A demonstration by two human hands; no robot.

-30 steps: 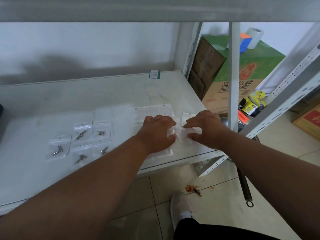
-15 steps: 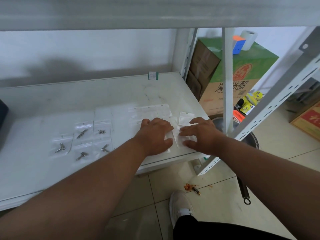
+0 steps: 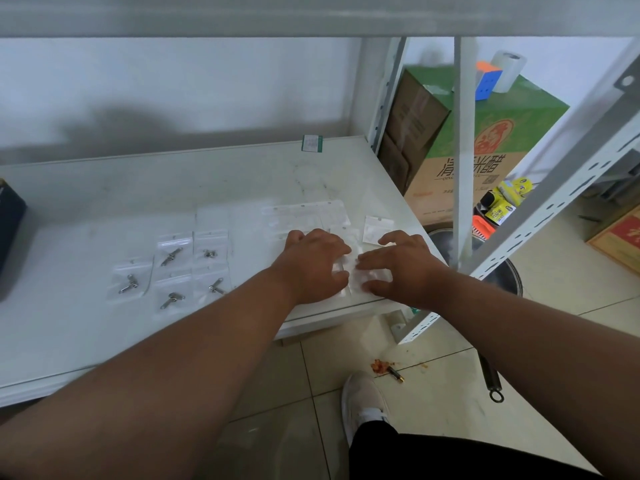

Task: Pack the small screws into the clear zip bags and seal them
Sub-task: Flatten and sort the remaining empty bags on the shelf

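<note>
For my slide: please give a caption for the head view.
Both hands, left hand and right hand, press on clear bags near five filled bags.

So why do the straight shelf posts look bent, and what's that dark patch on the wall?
Head view: the wide lens bows the shelf posts and the top beam near the edges. The dark patch is a soft shadow on the wall. The clear bags almost vanish against the pale table.
</note>
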